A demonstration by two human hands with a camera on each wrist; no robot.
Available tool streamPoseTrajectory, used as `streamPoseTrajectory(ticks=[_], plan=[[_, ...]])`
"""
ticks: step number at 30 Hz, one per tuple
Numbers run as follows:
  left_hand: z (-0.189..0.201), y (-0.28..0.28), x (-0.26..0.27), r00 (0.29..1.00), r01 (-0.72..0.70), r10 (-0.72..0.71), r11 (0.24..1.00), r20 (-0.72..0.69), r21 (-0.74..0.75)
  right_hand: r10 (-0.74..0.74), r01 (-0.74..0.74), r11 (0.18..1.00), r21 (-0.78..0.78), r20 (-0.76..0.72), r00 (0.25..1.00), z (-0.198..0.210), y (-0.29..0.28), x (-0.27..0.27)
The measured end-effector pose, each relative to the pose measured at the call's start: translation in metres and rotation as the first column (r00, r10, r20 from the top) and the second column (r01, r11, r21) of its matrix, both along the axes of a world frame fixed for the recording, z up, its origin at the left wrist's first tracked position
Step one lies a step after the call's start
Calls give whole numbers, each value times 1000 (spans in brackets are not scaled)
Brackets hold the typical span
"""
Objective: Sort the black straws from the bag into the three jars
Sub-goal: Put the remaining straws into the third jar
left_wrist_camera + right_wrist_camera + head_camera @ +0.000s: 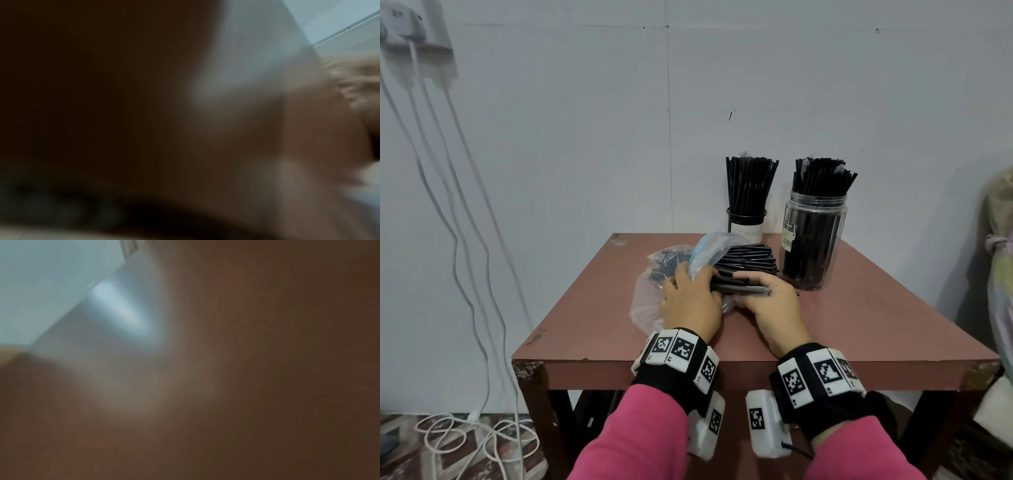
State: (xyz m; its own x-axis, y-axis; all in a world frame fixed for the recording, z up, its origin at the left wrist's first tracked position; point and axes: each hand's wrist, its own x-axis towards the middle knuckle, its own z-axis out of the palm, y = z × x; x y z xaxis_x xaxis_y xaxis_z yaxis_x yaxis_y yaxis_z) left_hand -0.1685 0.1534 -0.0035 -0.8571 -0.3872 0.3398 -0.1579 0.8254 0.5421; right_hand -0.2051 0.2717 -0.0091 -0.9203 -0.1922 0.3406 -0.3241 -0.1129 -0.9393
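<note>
Two pink-sleeved arms reach forward over the table (859, 329). The left hand (690, 301) and right hand (770, 303) sit close together near its middle, fingers curled, wrists banded with markers.

Both arms wore pink sleeves (643, 442). Each wrist carried a black strap (671, 380) fitted with white blocks bearing square black-and-white markers. A white camera housing (765, 423) with its own marker hung beneath each wrist.

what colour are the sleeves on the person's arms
Bright pink sleeves, clearest in the head view.
</note>
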Motion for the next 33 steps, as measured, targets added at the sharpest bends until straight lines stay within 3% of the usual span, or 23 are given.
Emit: streamPoseTrajectory(ticks=[4,7,11,15,16,20,26,30,33], plan=[[0,0,-1,1000,12,-12,1000,3,17,-113,115,989,-95,31,993,-2,2,-3],[-1,0,-1,1000,10,-9,1000,-13,23,-115,130,971,-199,85,990,-2,4,-5],[-1,0,-1,999,-12,13,1000,-41,12,22,17,941,-339,108,994,4,5,-1],[0,1,-1,998,-39,40,999,-53,22,225,-113,854,-508,164,960,9,8,0],[1,1,0,998,-39,41,999,-54,24,267,-157,860,-485,166,949,9,8,2],[1,1,2,1000,-14,14,1000,-27,-13,307,-289,945,-154,104,946,4,-2,7],[2,2,1,999,34,-34,999,12,5,27,17,967,-255,166,986,7,-6,4],[2,0,0,999,32,-33,998,5,54,-182,247,908,-339,213,960,8,0,-2],[4,0,0,999,38,-37,992,-7,119,-273,337,869,-362,217,937,8,3,-2]])
